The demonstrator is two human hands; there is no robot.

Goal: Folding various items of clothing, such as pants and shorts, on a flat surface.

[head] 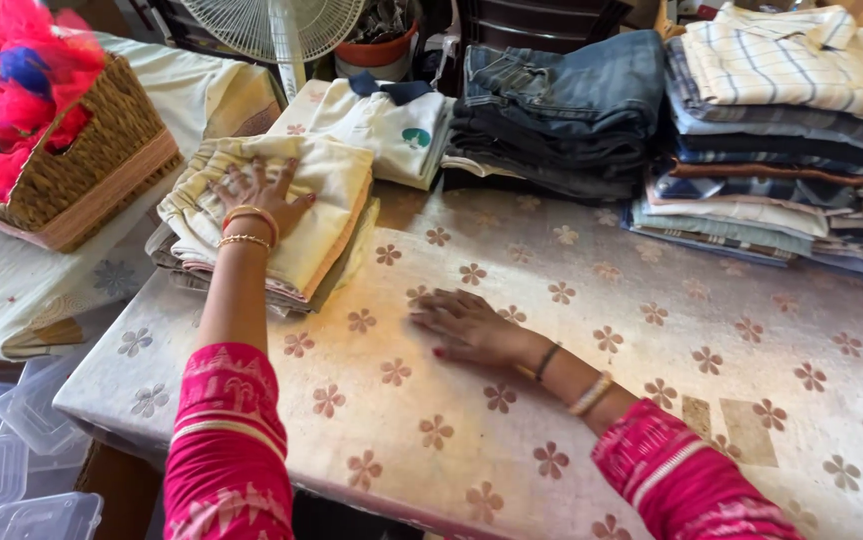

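Cream garment stack: folded pale cloth piled at the table's left end, just beside the wicker basket; the lower layers show only as edges.
Left hand: lies flat on top of the stack, fingers spread, gripping nothing; bangles circle the wrist.
Right hand: rests palm down on the bare table, fingers stretched toward the stack but apart from it, holding nothing.
Wicker basket: holds bright pink and blue fluffy material, cut off by the left edge.
Jeans pile: folded denim at the back centre.
Shirt pile: striped and checked, runs off the right edge.
Fan: only the lower grille shows.
Plastic containers: clear, below the table, partly hidden.
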